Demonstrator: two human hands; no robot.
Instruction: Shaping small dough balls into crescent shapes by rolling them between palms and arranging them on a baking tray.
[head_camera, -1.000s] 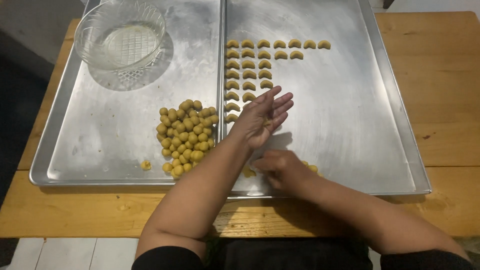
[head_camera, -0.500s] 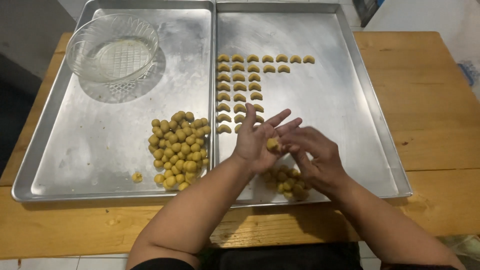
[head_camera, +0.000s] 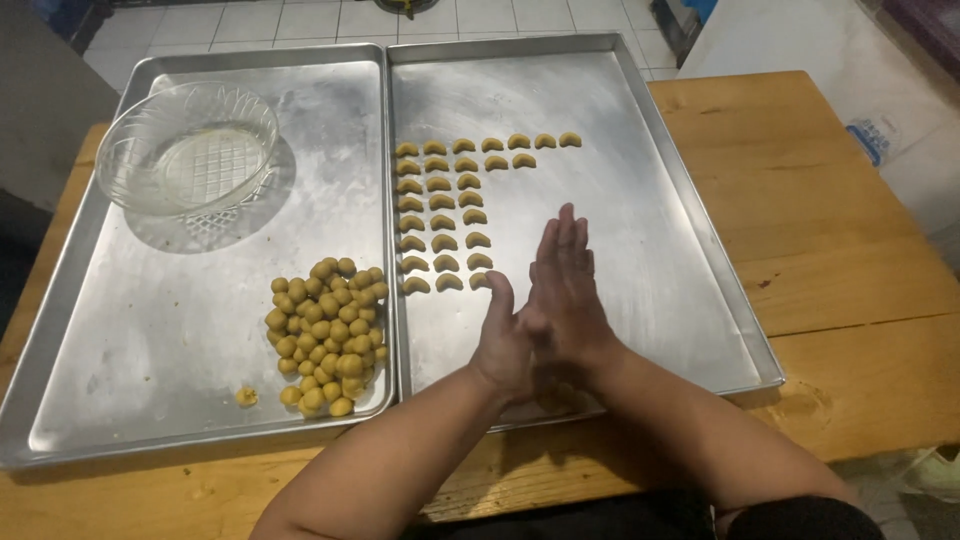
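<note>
Dough: none shows between the palms; whether a piece lies pressed there I cannot tell. Loose dough lies in two places: a heap of yellow balls (head_camera: 328, 335) on the left tray, to the left of the hands, and a few blurred lumps (head_camera: 560, 398) under the wrists at the right tray's near rim.
Left hand (head_camera: 503, 340): palm turned right, thumb up, pressed flat against the right hand above the near part of the right tray.
Right hand (head_camera: 566, 290): fingers straight and together, pointing away from the person, laid against the left hand.
Grip: the two palms are together, flat, fingers not curled; what they clamp, if anything, is hidden.
Crescents (head_camera: 447, 205): shaped pieces in neat rows on the right tray, just beyond the hands; the nearest row ends beside the left thumb, the farthest row runs longest to the right.
Stray ball (head_camera: 245, 396): alone on the left tray, left of the heap, near the front rim.
Bowl (head_camera: 187, 148): clear patterned glass, at the left tray's far left corner, well apart from the hands.
Left tray (head_camera: 150, 330): bare metal, touching the right tray along one long edge.
Right tray (head_camera: 650, 200): same kind, its right half bare.
Surface (head_camera: 840, 220): wooden, carrying both trays.
Room: pale floor tiles (head_camera: 330, 20) beyond the trays.
</note>
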